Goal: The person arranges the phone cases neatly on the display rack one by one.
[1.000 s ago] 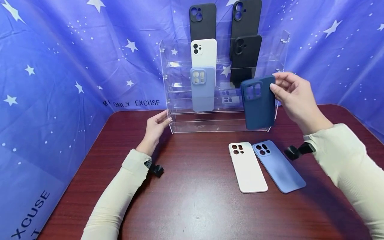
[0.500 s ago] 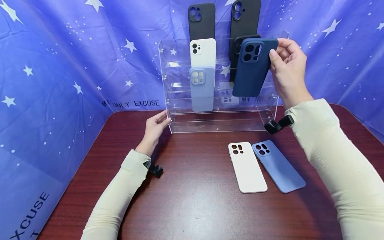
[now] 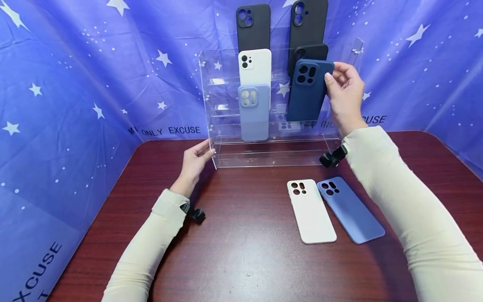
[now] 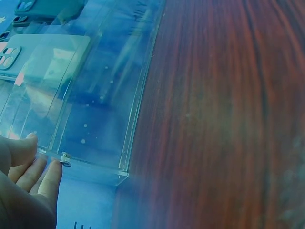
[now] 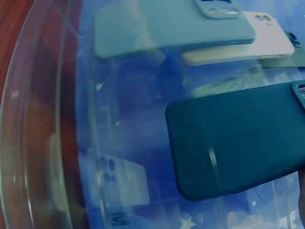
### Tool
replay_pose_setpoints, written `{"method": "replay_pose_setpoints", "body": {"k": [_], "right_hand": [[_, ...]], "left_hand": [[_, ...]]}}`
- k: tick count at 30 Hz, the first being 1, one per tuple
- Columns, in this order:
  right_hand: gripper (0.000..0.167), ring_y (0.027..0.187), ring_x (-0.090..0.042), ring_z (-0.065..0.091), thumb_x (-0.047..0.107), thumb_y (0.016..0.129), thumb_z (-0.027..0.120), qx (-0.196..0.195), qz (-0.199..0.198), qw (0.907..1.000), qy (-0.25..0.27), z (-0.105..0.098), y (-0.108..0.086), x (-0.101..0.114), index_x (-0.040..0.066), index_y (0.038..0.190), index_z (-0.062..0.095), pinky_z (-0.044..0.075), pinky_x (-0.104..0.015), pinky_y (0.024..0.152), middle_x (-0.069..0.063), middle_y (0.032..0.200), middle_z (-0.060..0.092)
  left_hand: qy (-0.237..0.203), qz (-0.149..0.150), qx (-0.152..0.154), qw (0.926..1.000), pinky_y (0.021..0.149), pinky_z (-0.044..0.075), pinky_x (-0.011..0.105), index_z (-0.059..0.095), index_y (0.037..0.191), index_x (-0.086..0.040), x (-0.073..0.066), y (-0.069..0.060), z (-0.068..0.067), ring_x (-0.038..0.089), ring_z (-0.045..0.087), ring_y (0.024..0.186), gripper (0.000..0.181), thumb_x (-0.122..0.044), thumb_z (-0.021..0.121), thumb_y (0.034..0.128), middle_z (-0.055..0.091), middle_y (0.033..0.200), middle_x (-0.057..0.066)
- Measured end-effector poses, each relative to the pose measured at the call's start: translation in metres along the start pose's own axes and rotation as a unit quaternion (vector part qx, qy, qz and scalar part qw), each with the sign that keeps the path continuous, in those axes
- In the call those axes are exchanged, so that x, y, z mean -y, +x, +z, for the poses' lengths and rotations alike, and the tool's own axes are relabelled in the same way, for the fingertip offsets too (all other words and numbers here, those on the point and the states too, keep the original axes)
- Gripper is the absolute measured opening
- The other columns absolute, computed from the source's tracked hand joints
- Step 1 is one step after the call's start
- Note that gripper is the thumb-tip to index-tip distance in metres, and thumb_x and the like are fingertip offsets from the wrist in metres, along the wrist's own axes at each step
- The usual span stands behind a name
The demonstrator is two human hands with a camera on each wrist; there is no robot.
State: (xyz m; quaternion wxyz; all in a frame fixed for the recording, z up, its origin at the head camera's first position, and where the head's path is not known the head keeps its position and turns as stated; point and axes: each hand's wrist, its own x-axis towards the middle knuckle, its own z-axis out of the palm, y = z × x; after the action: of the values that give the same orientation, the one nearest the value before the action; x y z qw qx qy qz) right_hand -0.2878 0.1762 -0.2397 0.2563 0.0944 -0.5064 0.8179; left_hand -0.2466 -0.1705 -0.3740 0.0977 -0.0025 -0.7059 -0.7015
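My right hand (image 3: 345, 94) pinches the dark blue phone case (image 3: 307, 94) by its upper right edge, in front of the black cases on the right of the clear rack (image 3: 279, 161). In the right wrist view the dark blue case (image 5: 238, 138) lies across the clear rack panels; whether it touches a shelf I cannot tell. My left hand (image 3: 194, 163) grips the rack's lower left side panel between thumb and fingers. The left wrist view shows that left hand (image 4: 28, 183) at the panel's edge, beside a small fitting.
A white case (image 3: 312, 214) and a blue case (image 3: 352, 212) lie on the dark red table (image 3: 226, 243), in front of the rack. The rack's left column holds a black case (image 3: 253, 27), a white case (image 3: 255, 67) and a light blue case (image 3: 255, 121). Behind hangs a starry curtain (image 3: 86, 75).
My right hand has raised the dark blue case from low at the rack's right end, then moved it left and slightly down. My left hand has stayed on the rack.
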Motion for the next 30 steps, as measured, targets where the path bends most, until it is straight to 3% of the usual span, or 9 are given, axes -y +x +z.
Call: {"method": "replay_pose_setpoints", "body": {"k": [8, 20, 30], "right_hand": [[0.014, 0.072, -0.012, 0.059, -0.002, 0.082, 0.069, -0.036, 0.015, 0.9981, -0.048, -0.004, -0.005, -0.007, 0.004, 0.094, 0.067, 0.056, -0.019, 0.064, -0.006, 0.084, 0.064], [0.01, 0.067, -0.007, 0.058, 0.01, 0.078, 0.076, -0.053, 0.088, 0.9859, -0.132, -0.01, -0.011, -0.011, 0.009, 0.086, 0.071, 0.053, -0.015, 0.059, 0.0, 0.075, 0.063], [0.011, 0.066, -0.008, 0.062, 0.008, 0.074, 0.079, -0.05, 0.126, 0.9821, -0.131, -0.015, -0.014, -0.014, 0.006, 0.082, 0.072, 0.056, -0.019, 0.06, 0.0, 0.072, 0.065]], "left_hand": [[0.008, 0.001, 0.002, 1.0, 0.085, 0.05, 0.016, 0.055, 0.126, 0.006, 0.0, 0.0, 0.0, 0.035, 0.056, 0.114, 0.042, 0.008, 0.062, 0.0848, 0.057, 0.123, 0.023], [0.003, -0.002, 0.004, 1.0, 0.084, 0.05, 0.015, 0.055, 0.126, 0.006, 0.001, 0.0, 0.0, 0.034, 0.056, 0.114, 0.042, 0.009, 0.061, 0.0849, 0.057, 0.124, 0.023], [0.0, 0.005, 0.005, 1.0, 0.083, 0.05, 0.014, 0.054, 0.126, 0.008, 0.001, 0.0, -0.001, 0.037, 0.054, 0.116, 0.042, 0.011, 0.06, 0.085, 0.056, 0.124, 0.025]]}}
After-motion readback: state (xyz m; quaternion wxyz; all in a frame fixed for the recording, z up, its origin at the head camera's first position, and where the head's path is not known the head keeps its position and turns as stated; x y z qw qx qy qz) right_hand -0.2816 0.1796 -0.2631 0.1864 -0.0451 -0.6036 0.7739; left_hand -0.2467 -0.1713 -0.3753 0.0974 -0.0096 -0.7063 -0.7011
